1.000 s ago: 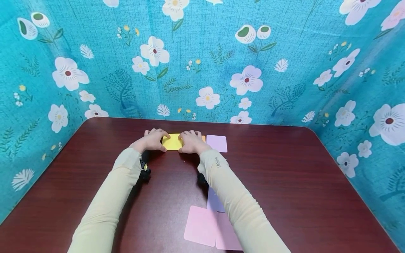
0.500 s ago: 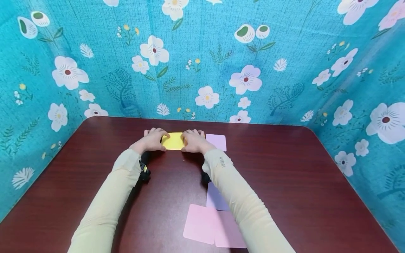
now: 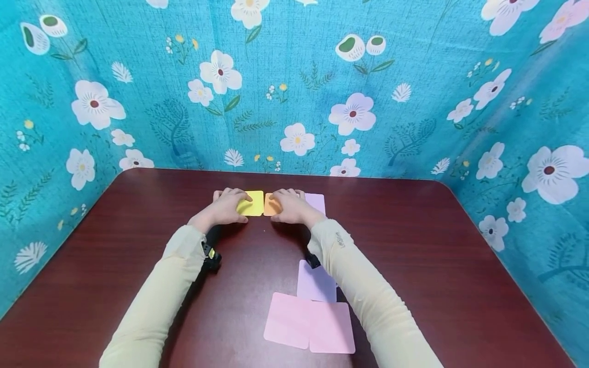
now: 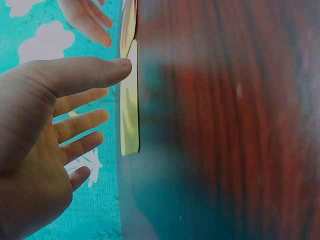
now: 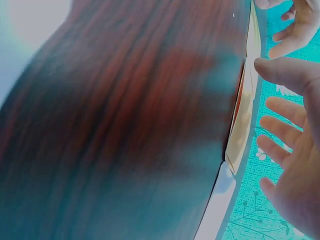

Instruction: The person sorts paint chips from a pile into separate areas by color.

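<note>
**Two hands on two cards at the far edge of the surface**

From the head view, the left hand (image 3: 225, 207) lay flat on the left part of the yellow card (image 3: 252, 203), fingers straight, grip apart. The right hand (image 3: 290, 205) rested likewise on the orange card (image 3: 269, 204), which sat touching the yellow one's right edge. A lilac card (image 3: 317, 202) showed just beyond the right hand. Nearer the person, a second lilac card (image 3: 315, 282) and two pink cards (image 3: 307, 324) lay on the dark red surface (image 3: 414, 255).

From the left wrist, the thumb touched the yellow card's (image 4: 129, 105) edge, the other fingers spread and straight.

From the right wrist, the hand's (image 5: 292, 150) fingers were spread above the orange card (image 5: 242, 125), clamped on nothing.
</note>
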The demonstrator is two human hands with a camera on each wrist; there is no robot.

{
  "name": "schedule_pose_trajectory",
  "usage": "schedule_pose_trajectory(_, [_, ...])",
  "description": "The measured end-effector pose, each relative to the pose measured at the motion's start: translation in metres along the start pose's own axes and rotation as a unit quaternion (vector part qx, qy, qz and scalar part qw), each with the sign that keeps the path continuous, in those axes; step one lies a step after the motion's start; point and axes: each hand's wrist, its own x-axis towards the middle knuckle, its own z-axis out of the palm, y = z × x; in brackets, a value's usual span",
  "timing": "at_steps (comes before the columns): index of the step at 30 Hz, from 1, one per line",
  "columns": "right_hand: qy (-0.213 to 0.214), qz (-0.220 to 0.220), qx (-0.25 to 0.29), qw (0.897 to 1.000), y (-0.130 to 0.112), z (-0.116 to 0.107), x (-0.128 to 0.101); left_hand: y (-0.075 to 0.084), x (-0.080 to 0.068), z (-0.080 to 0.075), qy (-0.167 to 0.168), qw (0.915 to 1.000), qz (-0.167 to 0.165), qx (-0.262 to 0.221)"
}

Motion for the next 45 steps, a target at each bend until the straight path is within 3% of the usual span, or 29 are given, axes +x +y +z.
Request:
schedule_pose_trajectory(9, [0.015,-0.019,0.012,1.0,0.0,0.005,-0.012,0.013,-0.005,0.01,-0.007,0.9995,0.019,0.024])
schedule_pose_trajectory(20, [0.033,-0.032,-0.001,0.999,0.005,-0.001,-0.032,0.034,-0.009,0.013,-0.008,0.9993,0.03,0.021])
schedule_pose_trajectory(36, [0.031,-0.056,0.009,0.998,0.019,-0.002,-0.069,0.069,-0.018,0.024,-0.005,0.9974,0.069,0.021])
schedule_pose_trajectory(45, [0.03,-0.064,0.016,0.997,0.025,-0.006,-0.093,0.087,-0.022,0.032,-0.025,0.9953,0.09,0.025])
